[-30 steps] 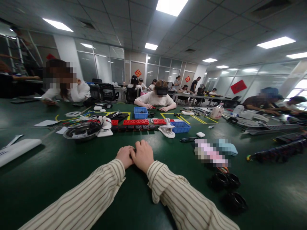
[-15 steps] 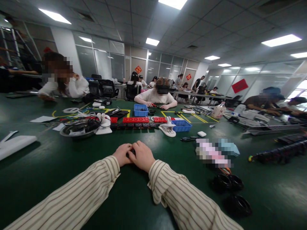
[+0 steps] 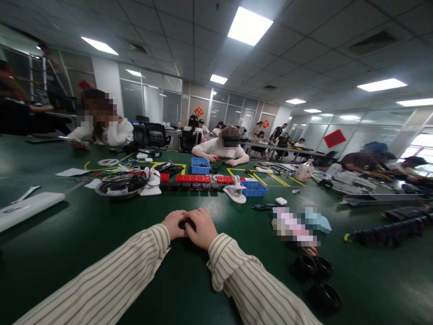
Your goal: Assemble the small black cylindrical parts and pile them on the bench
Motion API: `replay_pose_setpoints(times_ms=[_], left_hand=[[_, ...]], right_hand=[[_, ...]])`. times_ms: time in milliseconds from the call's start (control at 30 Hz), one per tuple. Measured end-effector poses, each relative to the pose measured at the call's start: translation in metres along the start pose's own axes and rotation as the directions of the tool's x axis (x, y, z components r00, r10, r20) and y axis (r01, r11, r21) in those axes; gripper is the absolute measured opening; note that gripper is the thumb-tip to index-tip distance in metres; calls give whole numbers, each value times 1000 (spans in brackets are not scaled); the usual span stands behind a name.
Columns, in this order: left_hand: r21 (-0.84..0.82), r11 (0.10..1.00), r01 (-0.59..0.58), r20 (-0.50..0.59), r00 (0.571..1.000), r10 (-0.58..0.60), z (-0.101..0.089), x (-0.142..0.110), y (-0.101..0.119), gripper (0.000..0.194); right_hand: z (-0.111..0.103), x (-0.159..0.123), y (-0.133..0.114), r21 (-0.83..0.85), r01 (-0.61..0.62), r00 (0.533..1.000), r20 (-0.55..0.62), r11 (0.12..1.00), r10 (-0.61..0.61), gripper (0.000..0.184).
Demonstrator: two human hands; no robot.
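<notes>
My left hand point(image 3: 174, 224) and my right hand point(image 3: 202, 228) rest together on the green table point(image 3: 142, 289), fingertips touching. Their fingers curl inward around a small gap. Something dark shows in that gap, mostly hidden by the fingers, and I cannot make out what it is. Both hands are closed. Off to the right of my forearm lie several black rings point(image 3: 327, 295) with open centres. A pink pouch-like thing point(image 3: 293, 227), blurred out in part, lies beyond them, beside a light blue one point(image 3: 318, 221).
Ahead stand a metal bowl point(image 3: 118, 193) of cables, a white clip-on device point(image 3: 151, 183), a red and black row of parts point(image 3: 192, 178), a white clamp point(image 3: 236, 192) and blue bins point(image 3: 253, 188). A long white object point(image 3: 32, 208) lies left. Across the table a person point(image 3: 216, 151) works.
The view has tilted up and turned slightly left, so the table's things sit lower in the picture. My hands stay together in nearly the same pose.
</notes>
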State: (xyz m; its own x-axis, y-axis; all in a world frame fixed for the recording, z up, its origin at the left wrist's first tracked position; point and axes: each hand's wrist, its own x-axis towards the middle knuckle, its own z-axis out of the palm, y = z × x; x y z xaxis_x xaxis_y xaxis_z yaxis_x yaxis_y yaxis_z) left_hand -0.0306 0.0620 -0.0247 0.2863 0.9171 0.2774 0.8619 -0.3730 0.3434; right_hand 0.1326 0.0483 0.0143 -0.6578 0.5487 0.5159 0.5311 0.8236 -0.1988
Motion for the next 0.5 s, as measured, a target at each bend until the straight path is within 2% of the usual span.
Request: replay_pose_setpoints(times_ms=[100,267,400,500], left_hand=[[14,999,36,-15,999,-36,2,-3,3,35],[15,999,37,7,999,-37,4,-6,6,33],[3,999,50,28,998,-50,5,-4,5,41],[-1,999,54,49,997,-53,3,-2,7,44]], right_hand=[[1,-3,-5,89,48,999,-27,995,-45,34],[2,-5,-10,230,27,997,-74,973,-11,41],[-1,-4,-11,175,-8,990,-134,985,32,33],[2,-1,-10,76,-156,971,-171,985,166,27]])
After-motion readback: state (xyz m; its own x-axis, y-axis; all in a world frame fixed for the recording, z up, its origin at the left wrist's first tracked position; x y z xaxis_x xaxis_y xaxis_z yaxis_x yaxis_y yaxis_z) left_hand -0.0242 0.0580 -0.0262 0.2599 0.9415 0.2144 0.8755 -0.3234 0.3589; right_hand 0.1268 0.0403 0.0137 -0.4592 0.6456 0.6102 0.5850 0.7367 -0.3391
